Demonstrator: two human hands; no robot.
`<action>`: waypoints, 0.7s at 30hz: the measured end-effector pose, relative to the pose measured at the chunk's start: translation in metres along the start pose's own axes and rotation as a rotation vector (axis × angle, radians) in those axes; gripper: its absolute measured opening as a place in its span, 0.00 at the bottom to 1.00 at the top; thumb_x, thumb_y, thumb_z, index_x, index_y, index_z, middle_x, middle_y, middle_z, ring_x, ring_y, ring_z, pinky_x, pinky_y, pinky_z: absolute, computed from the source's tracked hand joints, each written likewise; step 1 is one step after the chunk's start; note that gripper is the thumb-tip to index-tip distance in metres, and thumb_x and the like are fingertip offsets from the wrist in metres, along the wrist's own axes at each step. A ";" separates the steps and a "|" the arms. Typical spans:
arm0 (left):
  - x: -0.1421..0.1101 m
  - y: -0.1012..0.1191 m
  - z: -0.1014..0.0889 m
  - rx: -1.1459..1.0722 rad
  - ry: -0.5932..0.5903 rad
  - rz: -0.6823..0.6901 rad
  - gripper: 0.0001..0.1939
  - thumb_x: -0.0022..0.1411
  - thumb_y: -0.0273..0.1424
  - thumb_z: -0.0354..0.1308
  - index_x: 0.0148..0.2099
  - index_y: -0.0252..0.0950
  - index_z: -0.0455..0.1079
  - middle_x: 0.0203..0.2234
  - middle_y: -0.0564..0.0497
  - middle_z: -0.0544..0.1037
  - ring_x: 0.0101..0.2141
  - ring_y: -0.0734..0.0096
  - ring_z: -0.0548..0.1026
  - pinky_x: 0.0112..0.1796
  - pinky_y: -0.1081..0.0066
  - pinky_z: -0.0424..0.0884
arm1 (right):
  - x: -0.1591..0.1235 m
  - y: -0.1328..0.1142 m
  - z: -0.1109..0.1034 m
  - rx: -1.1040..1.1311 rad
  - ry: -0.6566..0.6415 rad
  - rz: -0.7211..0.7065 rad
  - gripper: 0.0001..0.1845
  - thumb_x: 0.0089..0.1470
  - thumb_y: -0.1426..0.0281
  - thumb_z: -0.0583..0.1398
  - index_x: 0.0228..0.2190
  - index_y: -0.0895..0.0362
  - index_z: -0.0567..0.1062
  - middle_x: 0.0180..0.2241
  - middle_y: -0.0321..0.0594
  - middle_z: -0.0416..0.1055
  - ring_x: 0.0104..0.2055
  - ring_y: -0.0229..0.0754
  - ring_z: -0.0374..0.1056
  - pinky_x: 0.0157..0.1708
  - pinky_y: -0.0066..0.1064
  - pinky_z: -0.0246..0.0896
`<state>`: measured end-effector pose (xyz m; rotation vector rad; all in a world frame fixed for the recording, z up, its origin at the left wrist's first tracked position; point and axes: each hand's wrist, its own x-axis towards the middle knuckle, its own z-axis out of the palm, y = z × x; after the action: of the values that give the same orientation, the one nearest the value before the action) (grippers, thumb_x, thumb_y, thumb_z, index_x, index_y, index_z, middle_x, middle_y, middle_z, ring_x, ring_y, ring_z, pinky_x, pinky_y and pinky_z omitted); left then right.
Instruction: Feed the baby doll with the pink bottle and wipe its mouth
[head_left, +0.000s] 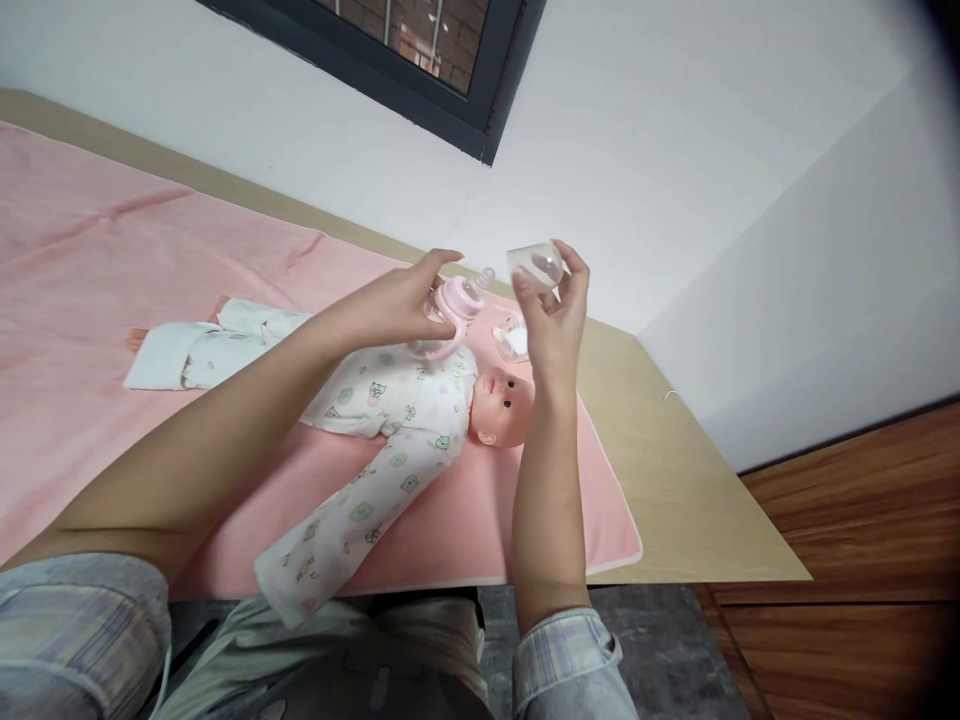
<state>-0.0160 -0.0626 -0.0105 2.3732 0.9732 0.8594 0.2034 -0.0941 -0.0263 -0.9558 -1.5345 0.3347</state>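
Observation:
My left hand [420, 303] is wrapped round a baby bottle [459, 303] with a pink collar, pink handle and clear teat, tilted so the teat points up and right. In my right hand [559, 315] is a clear bottle cap [536, 265], held apart from the teat, its open side towards the bottle. Below both hands a baby doll [499, 405] lies on its back, its head to the right. It wears a white printed suit [405, 395], one sleeve stretched towards me. Part of the doll's body is hidden behind my left forearm.
A pink blanket [60, 260] covers much of the wooden table [675, 500]. Beside the doll's head lies a small clear and white item [511, 337], partly hidden by my right hand. A white wall [675, 150] with a dark window frame [480, 135] stands behind.

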 end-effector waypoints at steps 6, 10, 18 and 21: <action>-0.006 0.010 0.005 0.028 0.017 0.041 0.47 0.54 0.37 0.61 0.73 0.39 0.50 0.49 0.44 0.78 0.42 0.52 0.79 0.40 0.63 0.72 | -0.011 -0.015 0.023 -0.004 -0.172 0.058 0.40 0.57 0.45 0.63 0.64 0.43 0.59 0.65 0.40 0.60 0.68 0.53 0.61 0.66 0.57 0.61; -0.006 0.009 0.004 0.100 0.078 0.001 0.47 0.56 0.40 0.63 0.74 0.38 0.49 0.49 0.43 0.78 0.44 0.49 0.79 0.42 0.61 0.73 | -0.017 -0.018 0.034 0.017 -0.240 0.070 0.46 0.58 0.44 0.62 0.68 0.40 0.49 0.67 0.41 0.57 0.69 0.53 0.59 0.64 0.59 0.64; -0.012 0.020 0.003 0.235 0.135 -0.028 0.47 0.59 0.41 0.67 0.74 0.40 0.49 0.55 0.41 0.76 0.53 0.41 0.76 0.52 0.54 0.71 | -0.012 -0.005 0.039 -0.030 -0.168 0.019 0.47 0.58 0.43 0.61 0.68 0.40 0.45 0.70 0.42 0.50 0.69 0.52 0.58 0.65 0.54 0.63; -0.023 0.026 -0.003 0.231 0.142 0.067 0.41 0.62 0.44 0.65 0.72 0.41 0.56 0.58 0.42 0.74 0.58 0.40 0.72 0.57 0.50 0.66 | -0.006 0.006 0.017 -0.088 -0.081 0.003 0.48 0.57 0.46 0.63 0.68 0.40 0.46 0.70 0.43 0.49 0.69 0.52 0.58 0.64 0.53 0.64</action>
<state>-0.0187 -0.0962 -0.0019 2.5796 1.1073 1.0007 0.1894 -0.0894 -0.0383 -1.0241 -1.6327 0.3132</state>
